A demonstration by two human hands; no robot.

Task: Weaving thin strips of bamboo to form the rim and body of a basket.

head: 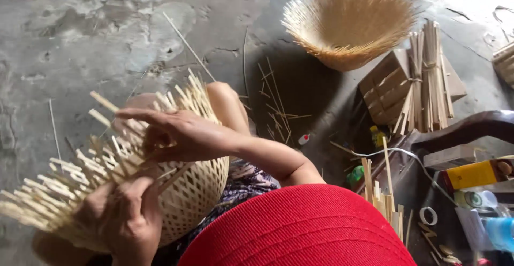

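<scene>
The concrete floor [96, 35] is grey, cracked and stained, and it carries everything in view. A red woven hat brim [300, 228] fills the lower centre of the frame.

The half-woven bamboo basket [187, 191] rests on the person's lap at lower left. Its lattice body is closed at the rounded end, and loose unwoven strips fan out from its rim toward the left edge of the frame.

A second, unfinished basket [350, 22] lies on the floor at upper right, well apart from the hands, with its open mouth of upright strips tilted toward the camera. Just beside it to the right, a tied bundle of bamboo strips [425, 78] leans against a brown cardboard box [385, 86].

The right hand [179, 135] lies across the top of the half-woven basket, fingers extended and pressed among the loose strips; no closed grasp is visible. The left hand [126, 215] is clenched around the basket rim and strips from below.

A yellow box [471, 175] lies at the right edge. A roll of tape [428, 215] lies below it. Loose slivers [276, 102] are scattered on the floor between the two baskets.
</scene>
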